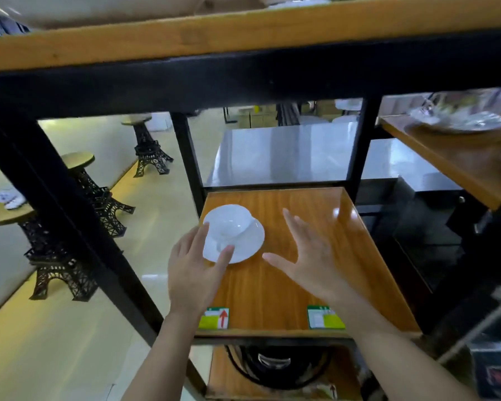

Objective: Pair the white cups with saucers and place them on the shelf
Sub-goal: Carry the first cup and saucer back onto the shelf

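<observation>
white cup point(231, 224) – glossy, round, 1 only – sits on 1 white saucer point(250, 244) w/ a wavy rim, at the back left of the shiny wood shelf point(287, 285). left hand point(195, 270) is spread open, fingertips touching the saucer's left & front edge, not gripping. right hand point(307, 256) is open too, flat over bare wood just beside the saucer. 2 green labels point(214, 318) on the front edge – black metal frame point(188, 157) around it.
</observation>
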`<state>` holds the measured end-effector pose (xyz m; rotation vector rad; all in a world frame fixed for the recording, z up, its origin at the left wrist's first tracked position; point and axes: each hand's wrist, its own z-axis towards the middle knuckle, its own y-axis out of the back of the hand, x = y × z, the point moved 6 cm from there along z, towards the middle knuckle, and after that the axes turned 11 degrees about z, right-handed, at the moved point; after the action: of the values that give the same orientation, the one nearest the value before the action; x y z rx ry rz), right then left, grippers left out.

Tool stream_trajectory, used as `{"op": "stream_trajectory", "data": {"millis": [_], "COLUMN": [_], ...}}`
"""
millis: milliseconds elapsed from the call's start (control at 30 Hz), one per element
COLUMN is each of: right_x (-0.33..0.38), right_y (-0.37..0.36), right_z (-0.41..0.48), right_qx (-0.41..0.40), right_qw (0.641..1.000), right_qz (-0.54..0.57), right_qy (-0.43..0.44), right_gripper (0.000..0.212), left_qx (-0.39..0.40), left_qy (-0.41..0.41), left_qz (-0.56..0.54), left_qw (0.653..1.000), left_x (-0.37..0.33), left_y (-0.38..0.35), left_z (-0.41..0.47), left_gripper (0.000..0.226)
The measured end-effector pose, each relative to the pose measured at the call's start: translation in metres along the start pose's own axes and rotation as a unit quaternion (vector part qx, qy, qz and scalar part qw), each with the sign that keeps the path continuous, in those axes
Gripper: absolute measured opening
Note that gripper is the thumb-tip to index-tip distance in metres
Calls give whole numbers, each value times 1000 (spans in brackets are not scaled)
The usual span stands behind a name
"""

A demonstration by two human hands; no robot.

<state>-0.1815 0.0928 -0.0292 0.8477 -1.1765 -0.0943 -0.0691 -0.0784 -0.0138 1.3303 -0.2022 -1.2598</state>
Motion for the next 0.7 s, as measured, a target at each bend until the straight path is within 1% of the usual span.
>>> {"op": "stream_trajectory", "data": {"millis": [100, 167, 233, 367, 567, 700], "right_x": [-1, -3, -6, -10, -20, -26], "right_y": [15, 24, 32, 50, 80, 110], "right_z": [-40, -68, -96, -152, -225, -283], "right_qx": [12, 22, 29, 10, -17, -78], "right_qw": [999, 998, 997, 997, 997, 991], "right_qz": [-17, -29, -46, -54, -76, -104], "right_qy": [35, 42, 46, 58, 16, -15], "right_gripper": [89, 89, 90, 89, 88, 89], "left_qx": [-5, 8, 12, 20, 48, 66], "left_qy": [-18, -29, -21, -29, -79, -154], "left_qz": [18, 26, 20, -1, -9, -31], "left_qw": [1000, 999, 1000, 999, 996, 985], "left_x": [-21, -34, -43, -60, -92, -120], "left_y": [7, 8, 10, 10, 21, 20], "left_z": [-35, -61, -90, -148, -208, -239], "left_gripper": [86, 88, 89, 86, 85, 81]}}
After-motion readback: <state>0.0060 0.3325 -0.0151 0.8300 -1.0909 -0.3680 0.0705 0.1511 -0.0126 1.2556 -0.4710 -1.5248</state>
